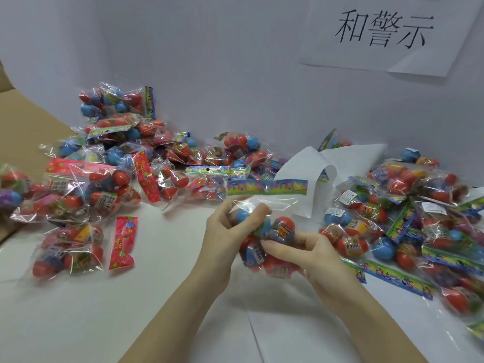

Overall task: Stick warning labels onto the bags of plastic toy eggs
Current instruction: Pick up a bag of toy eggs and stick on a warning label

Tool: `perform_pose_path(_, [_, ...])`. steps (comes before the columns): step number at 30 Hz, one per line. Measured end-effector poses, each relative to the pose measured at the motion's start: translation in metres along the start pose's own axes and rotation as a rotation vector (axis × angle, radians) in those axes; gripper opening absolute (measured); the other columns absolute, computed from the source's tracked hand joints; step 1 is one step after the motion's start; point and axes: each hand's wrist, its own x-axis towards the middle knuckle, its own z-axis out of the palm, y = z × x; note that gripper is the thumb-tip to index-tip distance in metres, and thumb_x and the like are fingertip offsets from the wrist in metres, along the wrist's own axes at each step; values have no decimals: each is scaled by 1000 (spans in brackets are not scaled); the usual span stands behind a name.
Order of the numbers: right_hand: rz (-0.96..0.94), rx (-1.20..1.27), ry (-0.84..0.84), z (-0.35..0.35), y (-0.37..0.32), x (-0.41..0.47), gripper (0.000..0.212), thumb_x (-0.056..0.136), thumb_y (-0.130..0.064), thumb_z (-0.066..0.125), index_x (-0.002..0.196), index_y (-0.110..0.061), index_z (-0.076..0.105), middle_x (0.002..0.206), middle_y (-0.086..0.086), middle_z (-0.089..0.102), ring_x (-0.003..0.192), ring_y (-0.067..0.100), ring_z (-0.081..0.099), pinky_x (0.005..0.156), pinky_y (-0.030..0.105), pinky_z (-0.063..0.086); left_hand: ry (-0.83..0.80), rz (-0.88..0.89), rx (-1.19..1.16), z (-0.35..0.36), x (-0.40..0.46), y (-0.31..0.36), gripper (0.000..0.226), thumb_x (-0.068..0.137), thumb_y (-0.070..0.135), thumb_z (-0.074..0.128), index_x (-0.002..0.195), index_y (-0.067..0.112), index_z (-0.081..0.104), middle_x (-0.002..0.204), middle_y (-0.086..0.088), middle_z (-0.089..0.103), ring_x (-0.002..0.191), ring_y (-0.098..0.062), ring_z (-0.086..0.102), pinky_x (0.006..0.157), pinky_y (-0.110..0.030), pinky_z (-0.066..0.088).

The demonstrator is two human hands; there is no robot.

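A clear bag of red and blue plastic toy eggs [272,231] with a green-blue header card is held upright above the white table. My left hand [225,231] grips its left side, fingers curled round the eggs. My right hand [311,255] grips the lower right of the same bag, thumb on the front. A curled white label backing sheet [306,174] lies just behind the bag. Whether a label is on the held bag I cannot tell.
A heap of egg bags [125,158] fills the left and back of the table [131,310]. Another pile of bags [408,221] with small white labels lies at the right. A paper sign [385,32] hangs on the wall. A cardboard box flap [23,121] stands far left.
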Motion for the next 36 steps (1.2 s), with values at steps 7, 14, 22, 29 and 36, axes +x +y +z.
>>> perform_pose_path(7, [-162,111,242,-5,-5,2,28,57,-34,71,71,-10,77,74,11,73,65,15,68,58,21,53,-164,-26,165,3,-4,1,40,64,46,64,82,12,75,75,-4,72,65,-11,63,53,-21,50])
perform_pose_path(14, [-218,65,74,-5,-11,-2,37,53,-26,78,90,-20,74,91,5,74,83,16,70,66,20,53,-3,198,99,4,-5,-1,23,69,34,63,65,15,76,60,0,70,53,-9,61,48,-16,45])
perform_pose_path(22, [-791,-631,747,3,1,-1,53,67,-37,77,114,-19,61,99,-4,69,87,10,64,80,24,50,-28,204,158,8,-11,-4,39,69,47,65,104,32,62,98,10,70,91,-8,65,71,-26,55])
perform_pose_path(29, [-930,-635,453,16,3,-7,42,77,-33,66,116,-19,56,117,-11,59,102,6,57,90,20,44,-139,-9,-189,0,-4,7,14,71,27,73,82,19,76,84,-4,73,73,-15,68,59,-27,55])
perform_pose_path(36, [-590,-279,489,15,-6,-7,30,64,-40,64,94,-39,63,88,-12,72,78,1,63,71,12,48,-136,6,-122,-2,-5,8,47,61,32,70,102,9,65,86,-6,74,71,-16,70,54,-25,53])
